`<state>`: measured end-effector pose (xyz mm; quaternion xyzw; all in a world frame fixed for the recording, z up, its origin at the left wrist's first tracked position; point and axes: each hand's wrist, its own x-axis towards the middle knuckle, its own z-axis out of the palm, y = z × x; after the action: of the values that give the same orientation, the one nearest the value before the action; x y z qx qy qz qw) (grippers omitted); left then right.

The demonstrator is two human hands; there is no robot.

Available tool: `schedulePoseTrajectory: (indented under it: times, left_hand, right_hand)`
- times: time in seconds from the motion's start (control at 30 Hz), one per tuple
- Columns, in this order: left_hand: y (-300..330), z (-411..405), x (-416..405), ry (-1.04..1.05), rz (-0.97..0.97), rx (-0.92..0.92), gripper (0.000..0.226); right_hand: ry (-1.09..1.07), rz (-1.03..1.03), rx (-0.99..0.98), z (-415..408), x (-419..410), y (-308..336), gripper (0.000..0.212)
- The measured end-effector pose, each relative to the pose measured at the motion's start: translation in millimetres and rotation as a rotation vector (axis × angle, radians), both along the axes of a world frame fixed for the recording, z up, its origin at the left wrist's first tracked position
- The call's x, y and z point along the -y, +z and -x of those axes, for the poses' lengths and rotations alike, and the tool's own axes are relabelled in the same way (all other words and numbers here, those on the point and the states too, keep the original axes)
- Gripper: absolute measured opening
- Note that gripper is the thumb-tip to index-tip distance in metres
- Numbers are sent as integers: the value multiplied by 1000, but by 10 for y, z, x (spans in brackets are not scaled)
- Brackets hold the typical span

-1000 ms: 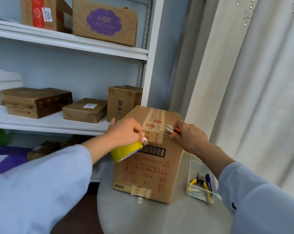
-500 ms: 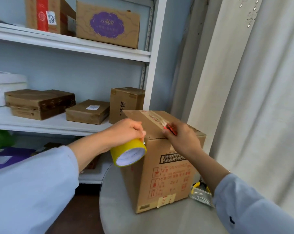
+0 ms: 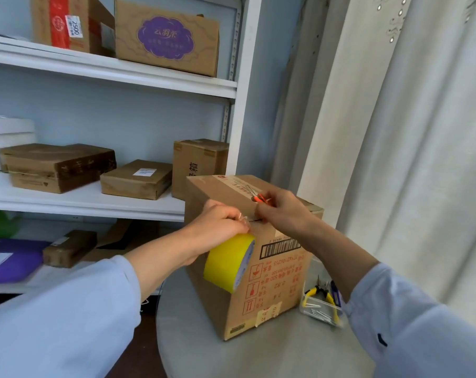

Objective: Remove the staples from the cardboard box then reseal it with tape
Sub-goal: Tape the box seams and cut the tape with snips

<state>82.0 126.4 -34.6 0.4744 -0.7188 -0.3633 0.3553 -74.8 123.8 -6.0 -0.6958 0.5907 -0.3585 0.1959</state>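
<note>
A brown cardboard box point(image 3: 258, 257) printed with red text and a barcode stands upright on the round grey worktop point(image 3: 258, 358), near its far edge, one vertical corner turned toward the camera. The left hand point(image 3: 220, 225) holds a yellow roll of tape point(image 3: 228, 261) against the box's upper front, grip curled around it. The right hand point(image 3: 283, 214) has its grip clamped on small orange-handled scissors point(image 3: 260, 197), blades pointing away along the taped top seam.
</note>
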Motion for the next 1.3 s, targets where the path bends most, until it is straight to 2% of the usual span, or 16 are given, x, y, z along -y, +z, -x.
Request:
schedulePoseTrajectory:
  times: [0.1,0.3,0.5,0.6,0.67,0.77,0.87,0.97,1.03,1.1,1.17,1.3]
  left_hand:
    - [13,-2,-17,-8,-58,17,14]
    - [0,-45,-37,8,-89,13,11]
    - [32,-104,-66,13,-99,12,7]
    - [38,-149,-76,-23,-126,13,20]
    - [78,-185,-58,-40,-208,-6,30]
    - [172,-219,-20,-51,-316,-77,24]
    - [227,-241,10,-51,-338,-84,22]
    - [251,-240,32,-37,-315,-25,20]
    - [245,-253,25,-29,-268,90,17]
    - [185,-294,29,-28,-238,158,26]
    - [126,-322,51,-53,-226,92,33]
    - [110,-285,53,-168,-351,-244,17]
  right_hand:
    - [36,-58,40,-1,-97,89,26]
    - [96,-145,-99,-57,-181,133,24]
    - [76,-101,-177,-169,-111,111,14]
    - [43,-50,-216,-223,-74,97,11]
    - [27,-3,-252,-263,-58,111,11]
    - [8,70,-300,-333,-56,169,16]
    - [20,90,-316,-388,-46,202,16]
    - [17,70,-304,-414,-25,178,21]
    - [2,56,-279,-405,-26,154,25]
    - [15,42,-221,-391,-47,164,18]
    - [13,45,-176,-376,-64,218,8]
    - [-20,30,-123,-328,-23,331,6]
